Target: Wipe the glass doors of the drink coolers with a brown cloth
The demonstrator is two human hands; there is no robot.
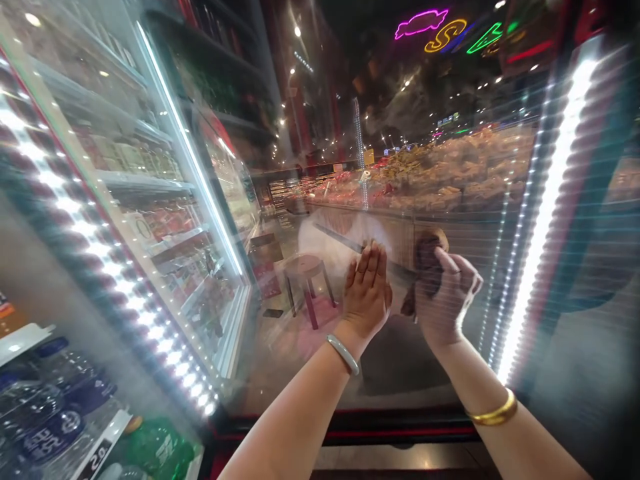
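Two bare forearms (pixel 295 417) come up from the bottom edge toward a glass pane (pixel 415 373). The left hand (pixel 369 287), above a pale bangle (pixel 343 354), is flat with its fingers together, seemingly against the glass. Apart from it, the right hand (pixel 447 300), above a gold bangle (pixel 494 410), grips a dark brown cloth (pixel 427 260) before the pane. Bottles (pixel 45 407) stand at lower left, near a bright light strip (pixel 110 267).
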